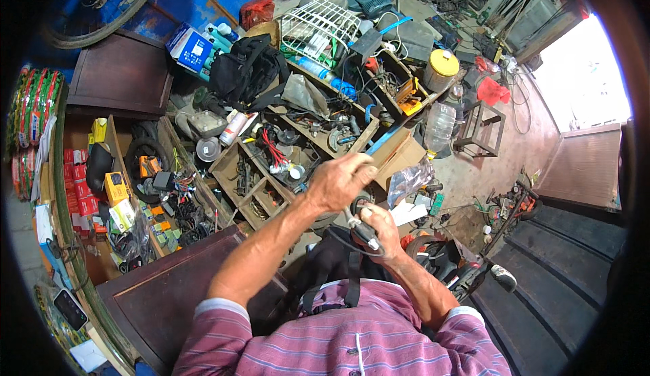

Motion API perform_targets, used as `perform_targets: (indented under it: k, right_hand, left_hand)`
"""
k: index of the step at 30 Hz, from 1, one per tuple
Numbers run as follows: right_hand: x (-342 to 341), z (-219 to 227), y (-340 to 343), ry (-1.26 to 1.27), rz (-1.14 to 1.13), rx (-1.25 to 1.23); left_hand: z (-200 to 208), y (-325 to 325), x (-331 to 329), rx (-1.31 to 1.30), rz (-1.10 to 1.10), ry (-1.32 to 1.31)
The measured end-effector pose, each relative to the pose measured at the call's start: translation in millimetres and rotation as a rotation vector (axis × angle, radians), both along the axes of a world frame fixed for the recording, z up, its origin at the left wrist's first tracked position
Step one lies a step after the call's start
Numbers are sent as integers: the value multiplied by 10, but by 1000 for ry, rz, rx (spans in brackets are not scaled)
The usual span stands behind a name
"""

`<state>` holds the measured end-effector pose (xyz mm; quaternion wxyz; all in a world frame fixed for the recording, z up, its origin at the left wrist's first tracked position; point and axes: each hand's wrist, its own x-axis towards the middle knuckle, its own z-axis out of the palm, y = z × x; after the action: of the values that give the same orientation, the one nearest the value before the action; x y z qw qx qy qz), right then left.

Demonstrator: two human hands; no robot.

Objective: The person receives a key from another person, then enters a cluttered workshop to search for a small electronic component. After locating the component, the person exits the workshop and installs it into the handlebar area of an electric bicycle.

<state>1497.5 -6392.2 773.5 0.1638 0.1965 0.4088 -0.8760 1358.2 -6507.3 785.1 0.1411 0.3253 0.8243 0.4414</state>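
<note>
My left hand (340, 182) is above the middle of the clutter, fingers curled and pressed together. What it grips, if anything, is hidden by the fingers. A narrow blue strip (387, 138) shows just beyond its fingertips; whether the hand touches it I cannot tell. Just below and to the right, my right hand (380, 226) is closed round a black-and-silver cylindrical part (363, 232). A thin black cable (352, 246) loops from that part under the wrist. The part's upper end reaches close to my left hand.
Beyond my hands stands a wooden compartment tray (247, 196) full of tools and small parts. A cardboard box (391, 156), a plastic bottle (440, 127) and a metal stool frame (481, 130) stand to the right. A dark wooden panel (183, 295) lies at the left.
</note>
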Motion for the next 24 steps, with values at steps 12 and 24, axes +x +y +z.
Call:
perform_targets:
  k: [12, 24]
  right_hand:
    - [-119, 55, 189, 307, -29, 814]
    - [-293, -9, 2, 475, -35, 1172]
  left_hand:
    - [-150, -144, 512, 368, 229, -910]
    - [-65, -78, 489, -34, 577, -198]
